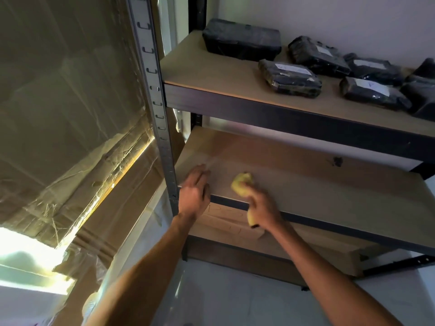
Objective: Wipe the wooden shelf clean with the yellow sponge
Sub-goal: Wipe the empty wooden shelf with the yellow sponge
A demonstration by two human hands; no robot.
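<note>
A: Where is the sponge [241, 184]?

B: On the shelf [329, 198], near its front left corner. The right hand [261, 205] is clenched around it, and the yellow pokes out past the fingers onto the board. Another bit of yellow shows at the heel of that hand, over the shelf's front rail; I can't tell whether it is the same sponge.

A: And the left hand [194, 196]?

B: Left of the sponge, at the shelf's front left corner beside the post [164, 147]. Its fingers are loose and spread, gripping nothing; they seem to rest flat on the board, though blur makes contact hard to confirm.

A: How far along is the wiping?

B: Early or mid-way, I judge. A dark smudge [337, 161] sits well to the right of the sponge, toward the back of the shelf. The whole right stretch of the board still lies ahead of the sponge. I can't tell clean from dusty on the rest.

A: Anything in the way?

B: Not on this shelf. Dark wrapped packages [289, 78] sit on the board above it, and wrapped cardboard [70, 114] stands left of the post.
</note>
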